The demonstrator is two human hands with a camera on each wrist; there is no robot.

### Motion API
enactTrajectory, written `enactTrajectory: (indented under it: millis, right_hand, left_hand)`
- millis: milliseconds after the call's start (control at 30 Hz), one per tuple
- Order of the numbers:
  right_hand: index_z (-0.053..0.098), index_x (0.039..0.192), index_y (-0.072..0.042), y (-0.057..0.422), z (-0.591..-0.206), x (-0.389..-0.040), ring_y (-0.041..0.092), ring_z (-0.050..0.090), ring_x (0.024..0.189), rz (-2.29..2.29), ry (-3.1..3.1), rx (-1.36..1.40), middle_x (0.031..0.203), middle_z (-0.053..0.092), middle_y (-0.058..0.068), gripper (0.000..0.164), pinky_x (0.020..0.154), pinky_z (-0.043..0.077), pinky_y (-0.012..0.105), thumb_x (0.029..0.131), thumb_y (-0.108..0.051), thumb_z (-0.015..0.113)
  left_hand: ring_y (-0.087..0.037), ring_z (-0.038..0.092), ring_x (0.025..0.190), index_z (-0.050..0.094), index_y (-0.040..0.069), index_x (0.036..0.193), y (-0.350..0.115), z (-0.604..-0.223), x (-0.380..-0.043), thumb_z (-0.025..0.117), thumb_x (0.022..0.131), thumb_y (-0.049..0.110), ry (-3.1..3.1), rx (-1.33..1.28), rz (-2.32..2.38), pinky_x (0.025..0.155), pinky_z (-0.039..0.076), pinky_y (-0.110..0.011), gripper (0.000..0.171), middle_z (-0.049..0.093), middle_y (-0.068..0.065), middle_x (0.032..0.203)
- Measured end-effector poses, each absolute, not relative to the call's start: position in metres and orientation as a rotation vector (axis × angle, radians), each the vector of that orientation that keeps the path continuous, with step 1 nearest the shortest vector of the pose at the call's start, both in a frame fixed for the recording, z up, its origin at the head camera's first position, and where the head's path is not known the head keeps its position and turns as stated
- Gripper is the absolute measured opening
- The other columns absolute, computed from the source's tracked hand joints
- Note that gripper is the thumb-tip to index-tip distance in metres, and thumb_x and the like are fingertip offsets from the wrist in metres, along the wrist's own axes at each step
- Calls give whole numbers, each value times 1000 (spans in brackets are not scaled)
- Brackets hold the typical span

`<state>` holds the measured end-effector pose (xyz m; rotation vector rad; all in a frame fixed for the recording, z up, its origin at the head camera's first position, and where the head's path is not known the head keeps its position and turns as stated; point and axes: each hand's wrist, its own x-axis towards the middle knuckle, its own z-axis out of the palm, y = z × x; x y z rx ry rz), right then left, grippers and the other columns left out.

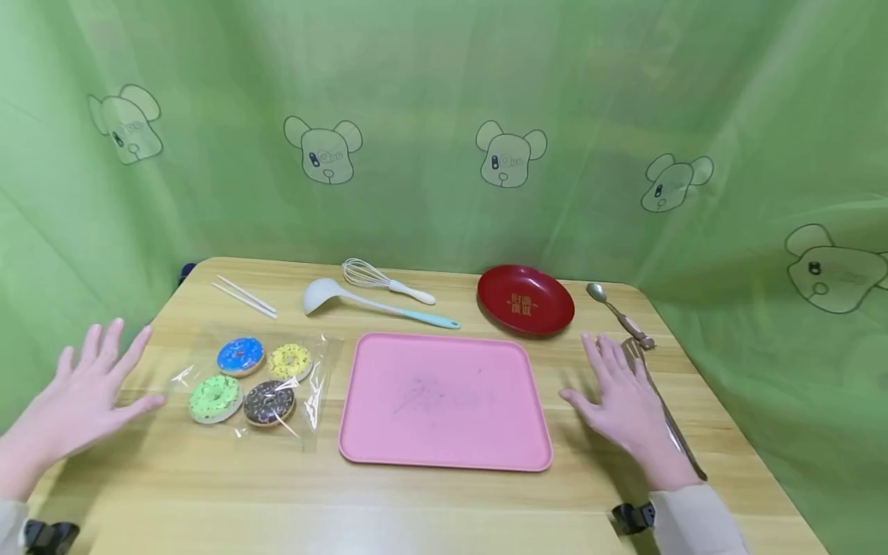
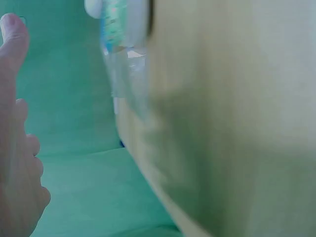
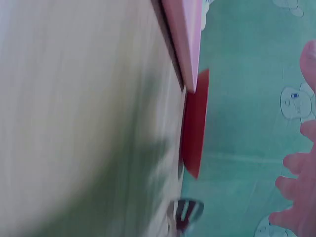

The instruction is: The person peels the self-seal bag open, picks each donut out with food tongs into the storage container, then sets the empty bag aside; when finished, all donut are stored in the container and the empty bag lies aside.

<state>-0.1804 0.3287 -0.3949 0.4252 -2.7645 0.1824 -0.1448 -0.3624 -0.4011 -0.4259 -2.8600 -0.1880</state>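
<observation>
My left hand (image 1: 86,397) hovers with spread fingers over the left side of the table, holding nothing. Close to its right lies a clear plastic bag (image 1: 314,401) with a blue donut (image 1: 240,356), a yellow donut (image 1: 290,361), a green donut (image 1: 215,398) and a chocolate donut (image 1: 269,403) inside. On the other side my right hand (image 1: 620,397), also spread and holding nothing, is above the table between a pink tray (image 1: 444,401) and a dark-handled fork (image 1: 676,432). The hand partly covers the fork.
Along the back lie white chopsticks (image 1: 244,297), a white ladle (image 1: 322,294) with a mint handle, a whisk (image 1: 388,281), a red plate (image 1: 496,297) and a spoon (image 1: 617,312). A green curtain (image 1: 423,223) with bear-like drawings hangs around the wooden table (image 1: 277,493).
</observation>
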Motion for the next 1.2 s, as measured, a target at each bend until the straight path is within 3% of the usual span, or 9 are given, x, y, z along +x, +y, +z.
enactTrajectory:
  millis: [267,500,800,1000,1200]
  right_hand:
    - [14,149,-18,283,-399,-183,43,31,129,453,-2711,449,147,27,19,84,101,28,61,86,-46,61]
    - [17,149,-26,231,-398,-178,43,42,122,683,-2747,438,141,38,21,78,95,36,60,87,-49,58]
    - [35,143,-19,172,-401,-177,25,48,121,1093,-2761,534,135,50,6,65,98,40,48,88,-45,60]
    - [46,136,-11,127,-406,-175,22,59,106,1358,-2707,757,119,61,12,54,88,49,37,89,-32,63]
    - [49,131,-3,83,-409,-166,24,59,102,1392,-2712,964,114,62,14,50,83,51,33,89,-26,63]
  left_hand:
    - [-35,-30,129,-9,9,147,-354,-425,-139,60,88,40,-2898,-403,-430,99,-23,-54,96,-25,-19,146]
    - [-34,-31,129,-11,4,145,-343,-441,-141,59,89,38,-2944,-423,-646,101,-24,-48,96,-27,-21,145]
    - [-49,-19,130,-7,0,145,-332,-451,-143,59,89,40,-3009,-430,-827,103,-18,-55,95,-16,-32,144]
    - [-53,-18,128,-4,1,146,-331,-454,-143,56,91,42,-3054,-392,-893,97,-19,-64,91,-14,-35,143]
    - [-55,-16,127,-1,-7,144,-333,-460,-144,53,91,45,-3109,-359,-875,94,-24,-63,92,-11,-37,143]
